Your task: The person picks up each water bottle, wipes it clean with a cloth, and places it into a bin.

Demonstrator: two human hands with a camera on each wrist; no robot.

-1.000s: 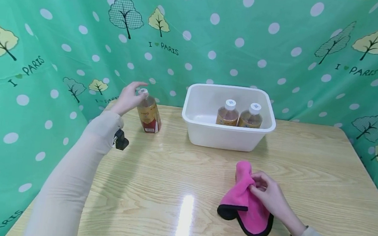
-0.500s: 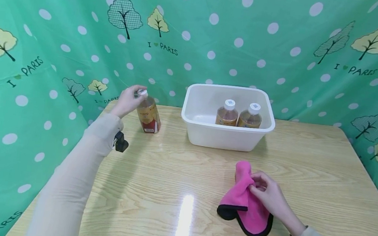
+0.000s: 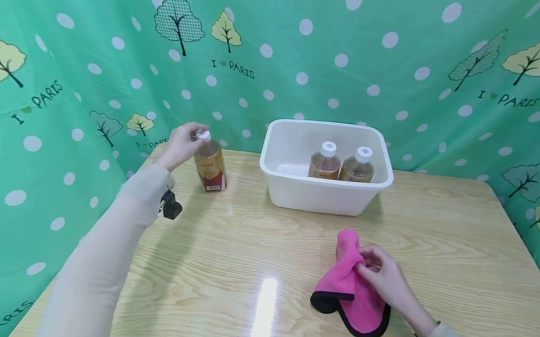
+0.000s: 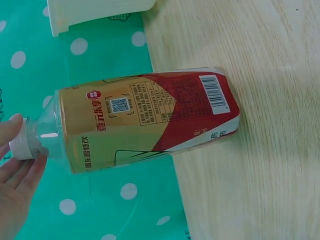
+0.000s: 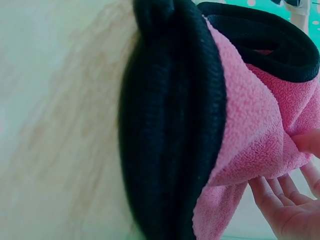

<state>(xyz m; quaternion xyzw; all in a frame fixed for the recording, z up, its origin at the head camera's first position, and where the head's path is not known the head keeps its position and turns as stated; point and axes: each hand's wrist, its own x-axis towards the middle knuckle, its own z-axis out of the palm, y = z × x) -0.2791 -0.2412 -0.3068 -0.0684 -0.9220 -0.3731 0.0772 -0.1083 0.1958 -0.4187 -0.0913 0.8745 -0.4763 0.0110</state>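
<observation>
At the table's back left, a drink bottle (image 3: pixel 211 166) with a white cap and a gold and red label stands near the curtain. My left hand (image 3: pixel 180 146) pinches it by the cap, thumb and fingers on either side, as the left wrist view shows on the bottle (image 4: pixel 150 122). Toward the front right, my right hand (image 3: pixel 387 277) pinches a fold of a pink towel (image 3: pixel 337 276) with black edging. Part of that towel (image 5: pixel 252 135) hangs in a fold from the thumb and fingers in the right wrist view.
A white plastic bin (image 3: pixel 317 196) stands at the back middle, with two capped bottles upright in its right half, one of them a bottle (image 3: pixel 357 170) by the right wall. A green dotted curtain (image 3: pixel 283 53) borders the wooden table (image 3: pixel 220 257) behind and on both sides.
My left fingers have come down and closed on the bottle's cap. The bottle has shifted slightly left and toward me. The right hand and the towel have stayed put.
</observation>
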